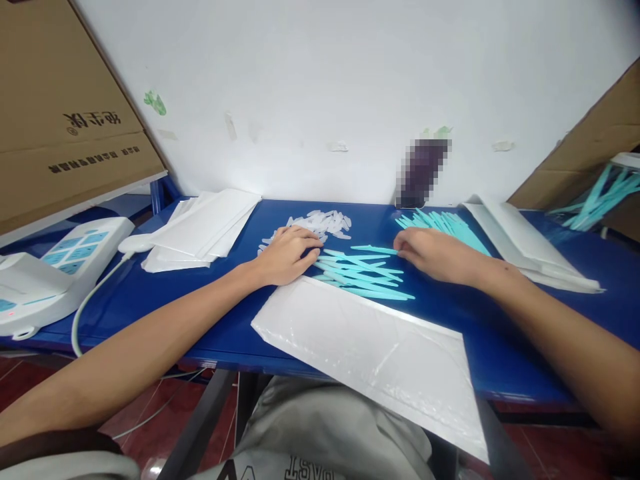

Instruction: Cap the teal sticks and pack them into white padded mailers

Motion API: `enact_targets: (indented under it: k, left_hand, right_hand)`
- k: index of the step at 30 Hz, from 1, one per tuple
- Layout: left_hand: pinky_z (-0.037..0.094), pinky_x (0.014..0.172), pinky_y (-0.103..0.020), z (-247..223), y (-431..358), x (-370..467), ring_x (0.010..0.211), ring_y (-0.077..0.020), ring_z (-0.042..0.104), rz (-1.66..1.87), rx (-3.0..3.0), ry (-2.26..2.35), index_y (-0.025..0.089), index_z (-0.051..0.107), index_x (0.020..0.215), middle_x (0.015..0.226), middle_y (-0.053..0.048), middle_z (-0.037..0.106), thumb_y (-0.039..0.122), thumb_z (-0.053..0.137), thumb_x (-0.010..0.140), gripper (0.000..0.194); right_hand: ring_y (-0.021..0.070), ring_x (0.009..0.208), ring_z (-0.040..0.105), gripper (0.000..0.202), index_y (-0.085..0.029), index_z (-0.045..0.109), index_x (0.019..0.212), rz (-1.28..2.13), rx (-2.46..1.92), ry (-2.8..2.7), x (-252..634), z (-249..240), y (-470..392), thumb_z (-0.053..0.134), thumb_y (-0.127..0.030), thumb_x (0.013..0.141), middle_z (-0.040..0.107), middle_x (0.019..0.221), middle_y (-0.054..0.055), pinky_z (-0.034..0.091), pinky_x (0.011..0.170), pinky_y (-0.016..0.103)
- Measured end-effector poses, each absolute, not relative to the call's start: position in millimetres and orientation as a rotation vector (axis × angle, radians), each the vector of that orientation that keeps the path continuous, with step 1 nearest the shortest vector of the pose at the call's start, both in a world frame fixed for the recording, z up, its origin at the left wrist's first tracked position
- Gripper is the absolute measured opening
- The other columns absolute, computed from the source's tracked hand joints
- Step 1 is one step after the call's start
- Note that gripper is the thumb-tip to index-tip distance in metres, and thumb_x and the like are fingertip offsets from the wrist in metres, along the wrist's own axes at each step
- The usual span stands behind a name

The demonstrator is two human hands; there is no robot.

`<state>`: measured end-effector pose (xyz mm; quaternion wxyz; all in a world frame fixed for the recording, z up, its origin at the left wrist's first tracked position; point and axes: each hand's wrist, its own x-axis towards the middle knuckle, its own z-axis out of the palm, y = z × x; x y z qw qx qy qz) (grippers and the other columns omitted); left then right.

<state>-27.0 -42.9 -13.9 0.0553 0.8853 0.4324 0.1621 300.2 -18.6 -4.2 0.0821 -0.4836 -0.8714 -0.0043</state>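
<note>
My left hand point(290, 253) rests at the near left side of a pile of small translucent white pieces point(320, 223), its fingers curled over the left ends of several turquoise sticks point(367, 275). What its fingertips hold, if anything, is hidden. My right hand point(420, 250) pinches the right end of one turquoise stick point(373, 249), which points left above the loose group. Behind that hand lies a larger heap of turquoise sticks point(450, 227). A white padded envelope point(375, 353) lies below the loose sticks and hangs over the table's front edge.
White envelopes point(205, 227) are stacked at the left, and more point(535, 247) lie at the right. A white device point(85, 260) with a cable stands at the far left. Cardboard boxes point(65, 120) flank the blue table point(225, 327). A dark phone-like object point(423, 173) leans on the wall.
</note>
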Motion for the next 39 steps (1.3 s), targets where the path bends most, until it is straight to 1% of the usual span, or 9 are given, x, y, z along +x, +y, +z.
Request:
enact_targets:
  k: [4, 8, 14, 16, 20, 24, 26, 32, 39]
  left_hand:
    - [0.035, 0.105, -0.057, -15, -41, -29, 0.124, -0.0332, 0.055, 0.515, 2.665, 1.356, 0.019, 0.072, 0.122, 0.127, -0.014, 0.068, 0.032, 0.041, 0.1, 0.041]
    - [0.039, 0.101, -0.055, -17, -36, -31, 0.113, -0.0309, 0.061, 0.577, 2.667, 1.362, 0.022, 0.077, 0.111, 0.118, -0.01, 0.072, 0.027, 0.047, 0.097, 0.034]
    - [0.049, 0.09, -0.044, -17, -30, -31, 0.091, -0.0263, 0.07, 0.766, 2.524, 1.372, 0.025, 0.082, 0.094, 0.098, -0.006, 0.079, 0.027, 0.06, 0.09, 0.023]
    - [0.05, 0.086, -0.042, -16, -30, -30, 0.088, -0.0268, 0.071, 0.774, 2.441, 1.436, 0.023, 0.082, 0.1, 0.095, -0.007, 0.08, 0.028, 0.063, 0.088, 0.023]
    - [0.05, 0.086, -0.043, -14, -30, -29, 0.085, -0.0263, 0.068, 0.735, 2.36, 1.494, 0.018, 0.073, 0.123, 0.091, -0.006, 0.079, 0.024, 0.064, 0.085, 0.04]
    - [0.049, 0.088, -0.042, -8, -34, -29, 0.088, -0.0246, 0.066, 0.842, 2.444, 1.456, 0.02, 0.077, 0.103, 0.097, -0.008, 0.077, 0.026, 0.06, 0.089, 0.023]
    - [0.049, 0.087, -0.04, -3, -37, -28, 0.089, -0.0233, 0.065, 0.914, 2.484, 1.443, 0.019, 0.075, 0.097, 0.099, -0.009, 0.074, 0.029, 0.06, 0.091, 0.019]
    - [0.047, 0.068, -0.028, -1, -48, -21, 0.072, -0.0159, 0.064, 1.004, 2.348, 1.336, 0.017, 0.067, 0.104, 0.085, -0.004, 0.075, 0.032, 0.053, 0.098, 0.021]
    - [0.048, 0.071, -0.028, -7, -51, -15, 0.077, -0.0161, 0.068, 1.18, 2.321, 1.288, 0.018, 0.072, 0.102, 0.083, -0.002, 0.076, 0.033, 0.055, 0.097, 0.023]
  right_hand:
    - [0.0236, 0.083, 0.06, 0.015, -0.021, 0.058, 0.094, -0.034, -1.484, -2.61, 296, -3, -18, 0.044, -0.023, 0.094, 0.068, 0.094, 0.01, 0.041, 0.068, 0.034]
    - [0.0263, 0.082, 0.059, 0.018, -0.02, 0.054, 0.103, -0.116, -1.472, -2.521, 284, -2, -24, 0.038, -0.026, 0.098, 0.066, 0.09, 0.011, 0.04, 0.067, 0.035]
    - [0.0245, 0.078, 0.061, 0.028, -0.017, 0.053, 0.118, 0.067, -1.216, -2.467, 278, -6, -27, 0.032, -0.026, 0.101, 0.067, 0.095, 0.012, 0.043, 0.07, 0.036]
    - [0.0245, 0.078, 0.061, 0.029, -0.017, 0.052, 0.12, 0.087, -1.211, -2.441, 278, -8, -27, 0.031, -0.027, 0.102, 0.067, 0.097, 0.012, 0.043, 0.07, 0.036]
    - [0.0258, 0.086, 0.062, 0.033, -0.015, 0.054, 0.121, 0.039, -1.217, -2.441, 276, -8, -29, 0.03, -0.028, 0.103, 0.067, 0.103, 0.013, 0.044, 0.076, 0.038]
    - [0.0271, 0.096, 0.063, 0.037, -0.017, 0.06, 0.12, -0.007, -1.249, -2.492, 271, -6, -33, 0.031, -0.034, 0.105, 0.067, 0.111, 0.013, 0.044, 0.08, 0.038]
    - [0.0265, 0.095, 0.063, 0.038, -0.017, 0.061, 0.12, -0.032, -1.238, -2.507, 269, -5, -36, 0.031, -0.035, 0.106, 0.066, 0.111, 0.013, 0.043, 0.078, 0.036]
    - [0.0229, 0.081, 0.06, 0.04, -0.014, 0.063, 0.122, -0.286, -1.175, -2.48, 264, 2, -45, 0.031, -0.031, 0.106, 0.064, 0.101, 0.012, 0.041, 0.069, 0.035]
    - [0.0224, 0.076, 0.057, 0.035, -0.013, 0.065, 0.118, -0.414, -1.131, -2.472, 262, 5, -48, 0.035, -0.025, 0.104, 0.063, 0.093, 0.011, 0.038, 0.065, 0.034]
